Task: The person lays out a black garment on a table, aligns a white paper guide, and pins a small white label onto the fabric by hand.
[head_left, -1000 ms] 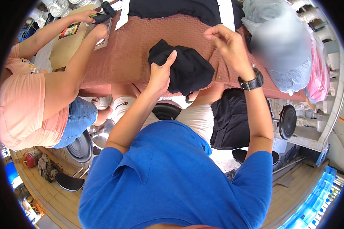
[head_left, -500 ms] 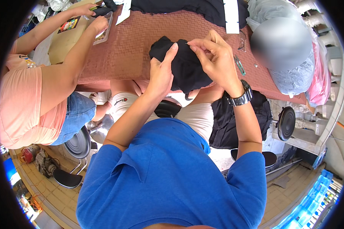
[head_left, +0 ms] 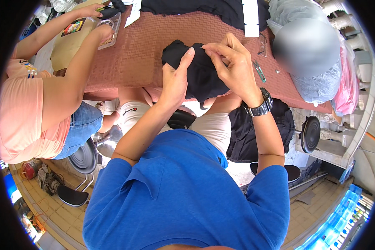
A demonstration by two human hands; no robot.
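A bunched black cloth is held up at the near edge of the table, above my lap. My left hand grips its left side, thumb pressed on top and the fingers hidden behind the fabric. At the cloth's upper right edge, my right hand is closed in a pinch of thumb and forefinger. A tiny pale sliver shows at those fingertips, too small to make out. Green-handled thread snips lie on the table just right of my right hand, with eyeglasses farther back.
Brown textured matting covers the table. More black fabric and a white paper strip lie at the back. Stuffed plastic bags crowd the right. On the left, a co-worker's hand reaches into a clear box.
My right hand has shifted very slightly left, still pinching at the cloth's edge. My left hand keeps its hold. The co-worker's nearer hand has moved slightly left and down into the clear box.
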